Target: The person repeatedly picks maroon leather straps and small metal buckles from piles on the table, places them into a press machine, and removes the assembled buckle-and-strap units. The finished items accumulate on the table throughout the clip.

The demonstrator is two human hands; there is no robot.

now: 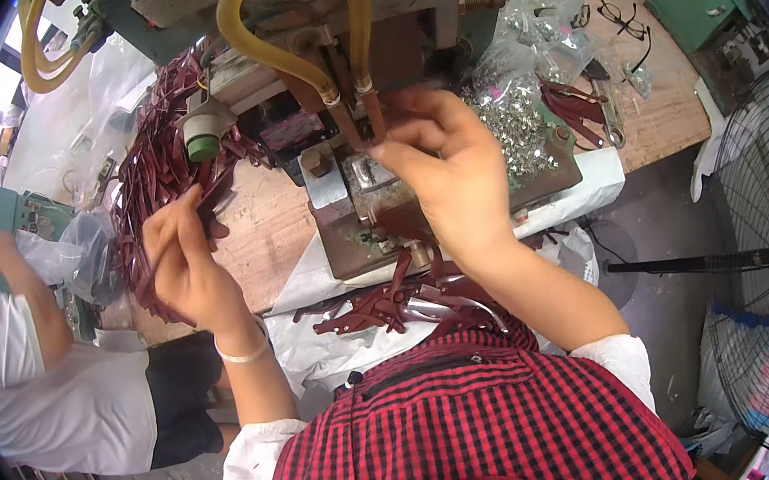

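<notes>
A red-and-black checked cloth apron (497,417) is nearest, then glossy dark-red strips (387,309). The left hand (189,269) is at a heap of such strips (157,150), its grip unclear; the right hand (461,163) bends its fingers at a grey metal bench press (417,12), their hold hidden. Seating a strip seems underway; next probably needs fingers clear. Beyond lie small silver metal pieces (518,132).
</notes>
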